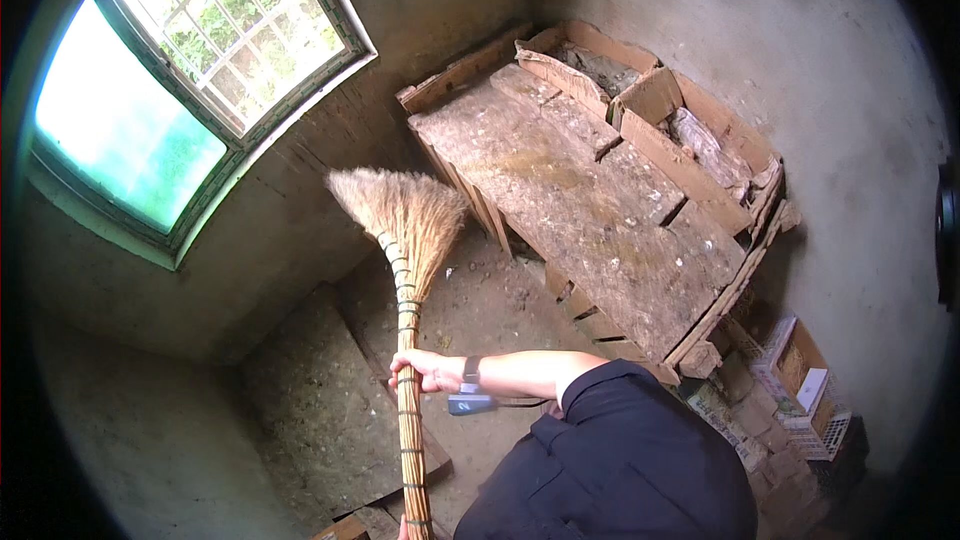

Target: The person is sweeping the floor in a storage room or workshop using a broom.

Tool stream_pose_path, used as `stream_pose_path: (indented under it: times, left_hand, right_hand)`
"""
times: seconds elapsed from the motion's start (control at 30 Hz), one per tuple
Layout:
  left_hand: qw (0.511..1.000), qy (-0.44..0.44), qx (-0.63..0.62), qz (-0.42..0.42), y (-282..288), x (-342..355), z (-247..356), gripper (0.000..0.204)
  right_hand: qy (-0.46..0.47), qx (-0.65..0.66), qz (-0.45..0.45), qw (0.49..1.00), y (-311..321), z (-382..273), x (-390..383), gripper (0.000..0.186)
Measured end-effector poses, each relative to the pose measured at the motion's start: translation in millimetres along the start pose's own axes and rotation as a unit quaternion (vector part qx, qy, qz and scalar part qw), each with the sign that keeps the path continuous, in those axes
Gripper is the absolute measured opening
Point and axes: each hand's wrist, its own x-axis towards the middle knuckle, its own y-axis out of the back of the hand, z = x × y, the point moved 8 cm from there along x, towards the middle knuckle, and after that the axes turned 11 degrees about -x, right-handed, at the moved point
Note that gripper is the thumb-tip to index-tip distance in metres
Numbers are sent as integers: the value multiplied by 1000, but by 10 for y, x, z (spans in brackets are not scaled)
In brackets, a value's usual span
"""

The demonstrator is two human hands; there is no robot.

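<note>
One broom (409,315) lies left of centre, its handle (411,430) running from the near edge to the bristles (400,205), which fan out at the far end beside the platform (560,190). A wide swing to the right could catch the bristles on the platform's rough edge or jolt the cartons (565,83) along its far right side; a hard stroke would likely lift dust from the dirty floor (490,310). The board (310,400) on the left has an edge that might snag a low sweep. Whether the bristles touch the wall (260,285), I cannot tell. The right hand (430,370) has its fingers wrapped closed around the handle. Only a sliver of the left hand (403,530) shows beside the handle's near end, so how far its fingers are bent I cannot tell
</note>
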Motion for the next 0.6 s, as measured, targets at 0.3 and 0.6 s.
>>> stream_pose_path:
  times: [0.3, 0.6]
  left_hand:
    - [984, 100, -28, -142, 108, 48, -415, 78]
    - [934, -18, 317, -162, -522, -117, 293, 59]
  right_hand:
    - [24, 117, 31, 992, 1039, 450, -1523, 11]
    - [-97, 134, 86, 982, 1550, 941, -1820, 23]
